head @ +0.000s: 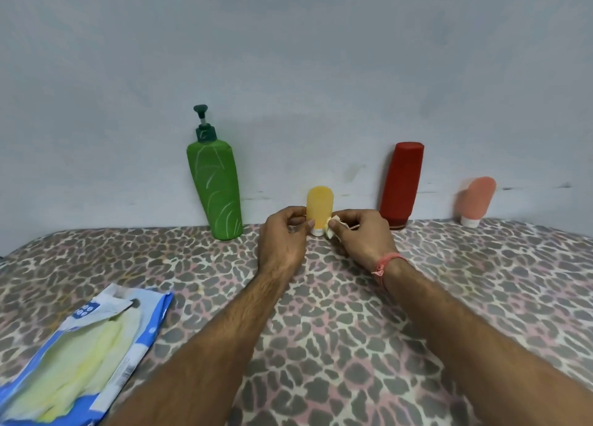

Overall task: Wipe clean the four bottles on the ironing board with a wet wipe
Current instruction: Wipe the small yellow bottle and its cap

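Left hand (282, 236) pinches yellow bottle (319, 209) near its white cap; right hand (362, 236) presses balled wet wipe (330, 230) against its lower side. Bottle upright on ironing board (449, 281).

Steadying the yellow bottle (319, 208) with the left hand (282, 239), pressing a crumpled wet wipe (330, 230) against its right side with the right hand (362, 236).

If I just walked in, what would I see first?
Two hands meeting in the middle around a little yellow bottle, the right hand pinching a scrunched wet wipe against it. Next, the tall green pump bottle leaning on the wall at left. Then the open blue wipes pack at the near left.
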